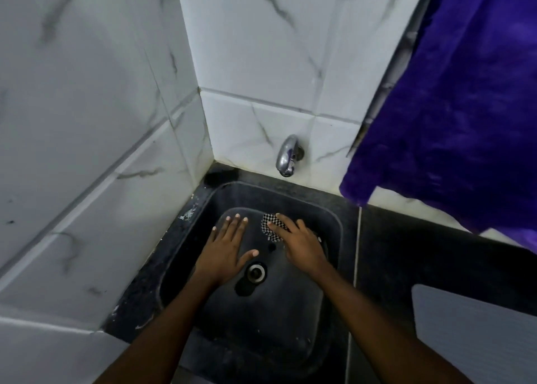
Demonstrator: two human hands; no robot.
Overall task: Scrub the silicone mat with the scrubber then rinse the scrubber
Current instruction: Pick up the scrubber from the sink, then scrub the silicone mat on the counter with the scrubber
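Looking down from the head view into a corner of white, grey-veined wall tiles (261, 49), with a chrome tap (289, 155) jutting from the back wall over a dark sink (334, 218) sunk in a black counter (406, 253). Hanging at the right, a purple cloth (450, 107); lying on the counter at the lower right, a pale grey sheet (470, 340). No water seen running from the tap.

Lying in the basin, what seems to be the dark silicone mat (261, 319), one rounded end up toward the tap, with the drain (256, 272) showing near its middle. Pressing down on the mat's upper left part with the left hand (223, 253), fingers straight and spread wide, thumb pointing toward the drain, pinning the sheet flat. Holding the checkered scrubber (268, 227) against the mat just to the right, under the right hand (302, 245), fingers curved over it and bearing down; thumb hidden, so not telling how far round the grip goes.

Judging this as the scrubbing step, under way and not finished, with rinsing not yet begun. Calling next for firm strokes across the rest of the mat while bracing it with the flat hand against sliding, then reaching up to the tap, opening it and working the scrubber under the stream.
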